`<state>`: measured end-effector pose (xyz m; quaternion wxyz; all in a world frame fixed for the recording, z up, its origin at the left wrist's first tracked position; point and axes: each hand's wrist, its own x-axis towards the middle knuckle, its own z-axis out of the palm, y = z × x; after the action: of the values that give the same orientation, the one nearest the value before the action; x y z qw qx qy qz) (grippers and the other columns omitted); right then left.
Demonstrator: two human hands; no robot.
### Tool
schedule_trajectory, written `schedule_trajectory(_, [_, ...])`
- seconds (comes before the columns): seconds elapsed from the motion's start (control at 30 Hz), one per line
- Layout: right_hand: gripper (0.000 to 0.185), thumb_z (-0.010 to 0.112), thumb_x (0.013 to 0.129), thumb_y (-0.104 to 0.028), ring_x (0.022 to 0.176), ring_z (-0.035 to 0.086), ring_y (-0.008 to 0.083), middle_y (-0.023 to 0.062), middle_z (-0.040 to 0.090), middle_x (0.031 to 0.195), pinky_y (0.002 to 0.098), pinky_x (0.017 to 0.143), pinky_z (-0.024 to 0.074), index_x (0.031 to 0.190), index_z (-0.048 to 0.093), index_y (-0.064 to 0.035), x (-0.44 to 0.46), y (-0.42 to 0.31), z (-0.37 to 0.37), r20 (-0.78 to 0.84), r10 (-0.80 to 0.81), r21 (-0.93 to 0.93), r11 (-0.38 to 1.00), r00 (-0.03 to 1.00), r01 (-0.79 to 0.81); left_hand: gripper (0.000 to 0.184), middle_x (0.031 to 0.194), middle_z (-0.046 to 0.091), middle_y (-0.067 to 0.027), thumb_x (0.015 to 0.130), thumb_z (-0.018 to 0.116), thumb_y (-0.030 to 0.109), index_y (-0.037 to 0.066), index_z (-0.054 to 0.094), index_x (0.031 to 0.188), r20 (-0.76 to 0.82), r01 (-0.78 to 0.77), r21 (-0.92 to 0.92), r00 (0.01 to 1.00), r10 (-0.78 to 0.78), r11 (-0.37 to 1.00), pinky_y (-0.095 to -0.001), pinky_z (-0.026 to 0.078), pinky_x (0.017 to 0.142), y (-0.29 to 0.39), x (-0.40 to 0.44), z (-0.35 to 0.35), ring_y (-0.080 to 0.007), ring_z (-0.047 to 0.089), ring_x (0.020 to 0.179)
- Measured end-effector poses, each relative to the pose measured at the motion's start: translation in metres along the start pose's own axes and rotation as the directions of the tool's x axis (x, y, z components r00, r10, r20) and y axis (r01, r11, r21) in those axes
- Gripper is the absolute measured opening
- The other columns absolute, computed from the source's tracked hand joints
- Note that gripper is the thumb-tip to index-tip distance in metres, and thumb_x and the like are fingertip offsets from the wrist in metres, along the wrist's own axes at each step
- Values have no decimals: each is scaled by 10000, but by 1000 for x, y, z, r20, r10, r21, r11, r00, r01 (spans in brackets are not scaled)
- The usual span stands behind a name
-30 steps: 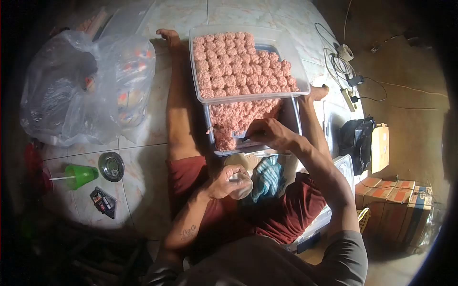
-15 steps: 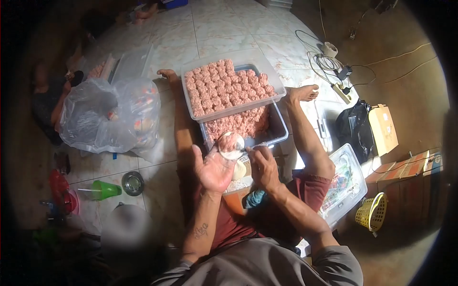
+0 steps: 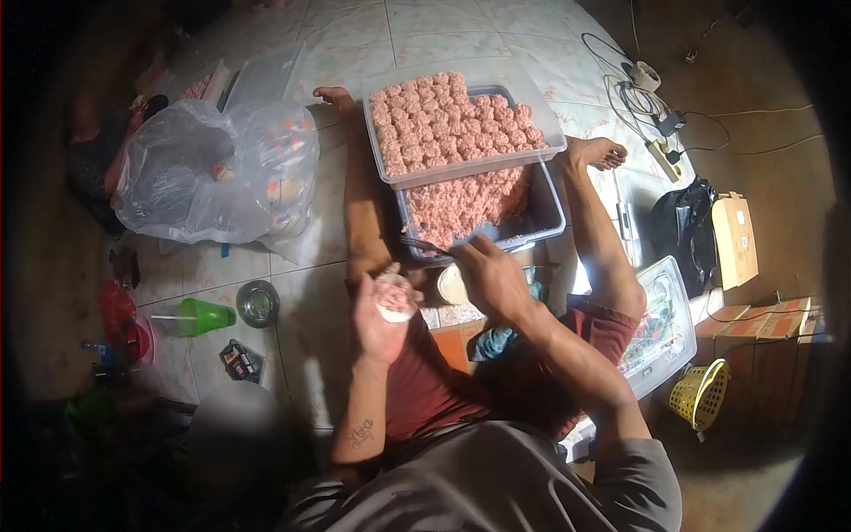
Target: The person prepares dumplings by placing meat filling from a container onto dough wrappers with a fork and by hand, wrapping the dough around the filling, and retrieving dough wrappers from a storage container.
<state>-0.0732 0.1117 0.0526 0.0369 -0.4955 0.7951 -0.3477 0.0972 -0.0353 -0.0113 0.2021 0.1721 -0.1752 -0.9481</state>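
Fingers of right hand (image 3: 494, 282) are closed around fork (image 3: 429, 246); wrapper (image 3: 398, 315) with meat (image 3: 391, 295) is held, near-left, in cupped left hand (image 3: 381, 332).

I can't read any words or numbers from here. Dark curly writing (image 3: 362, 434) is on the skin of the left forearm (image 3: 367, 408), and it looks like letters, but it is too small for me to spell out. The cardboard flap (image 3: 734, 244) has something tiny on it that I can't make out. The see-through plastic bag (image 3: 177, 208) shows red and orange bits, too blurry for me to read
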Motion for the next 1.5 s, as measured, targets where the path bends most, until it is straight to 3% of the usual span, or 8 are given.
schedule_trajectory(0.17, [133, 506, 928, -113, 746, 681, 390, 230, 664, 911, 492, 626, 546, 940, 623, -52, 60, 55, 33, -51, 32, -409, 911, 998, -50, 721, 1377, 599, -227, 1038, 363, 642, 10, 579, 1312, 143, 223, -94, 968, -208, 970, -478, 512, 994, -33, -9, 9, -370, 635, 1179])
schedule_trajectory(0.53, [146, 540, 918, -140, 769, 703, 389, 204, 665, 768, 493, 655, 568, 875, 636, -37, 88, 88, 54, 413, 118, -244, 970, 903, -16, 655, 1208, 703, -181, 1043, 387, 629, 70, 601, 1310, -96, 373, 216, 928, -361, 902, -398, 547, 896, -62, 5, -24, -260, 695, 1031])
schedule_trajectory(0.77, [40, 582, 864, -53, 620, 602, 378, 192, 573, 691, 511, 566, 478, 834, 556, -51, 82, 111, 55, -62, -199, -128, 973, 978, 190, 458, 1072, 704, -55, 1048, 534, 482, 63, 643, 1199, -153, 309, 183, 947, -283, 933, -319, 503, 907, -70, 2, -28, -177, 652, 1007])
schedule_trajectory(1.03, [77, 535, 881, -69, 731, 657, 417, 209, 625, 745, 516, 639, 520, 819, 577, -52, 89, 89, 77, 69, 111, -81, 991, 991, -105, 455, 1189, 679, -80, 1061, 517, 454, 55, 613, 1257, -130, 250, 351, 967, -218, 902, -349, 507, 968, -74, 9, -28, -194, 653, 1071])
schedule_trajectory(1.07, [115, 529, 912, -78, 752, 651, 424, 228, 644, 768, 501, 679, 522, 877, 621, -18, 94, 88, 69, 303, 386, -171, 921, 871, -349, 455, 1189, 679, -80, 1061, 517, 454, 55, 613, 1257, -127, 245, 354, 969, -214, 902, -349, 507, 968, -73, 7, -28, -194, 653, 1071])
schedule_trajectory(1.27, [204, 586, 946, -92, 782, 690, 283, 203, 688, 861, 404, 705, 519, 1097, 689, -1, 59, 51, -44, 276, 191, 181, 952, 942, -246, 804, 1291, 648, -253, 1022, 398, 656, -66, 546, 1344, 264, 393, -147, 900, -347, 908, -473, 510, 1019, -62, 16, -40, -346, 655, 1148])
schedule_trajectory(1.4, [151, 572, 957, -3, 771, 665, 226, 172, 669, 887, 365, 696, 506, 1093, 630, 21, 8, 2, -71, 111, 135, 387, 907, 985, -168, 878, 1461, 528, -259, 995, 412, 687, -65, 467, 1444, 207, 311, -384, 947, -247, 870, -511, 431, 1118, -42, 21, 19, -388, 536, 1325])
schedule_trajectory(1.5, [157, 560, 916, 42, 746, 607, 354, 182, 573, 807, 431, 674, 483, 1054, 629, 15, -47, 0, -33, -69, 76, 111, 992, 995, -68, 920, 1548, 425, -266, 979, 431, 698, -69, 407, 1487, 218, 245, -426, 962, -164, 871, -535, 347, 1189, -37, 23, 40, -413, 426, 1420])
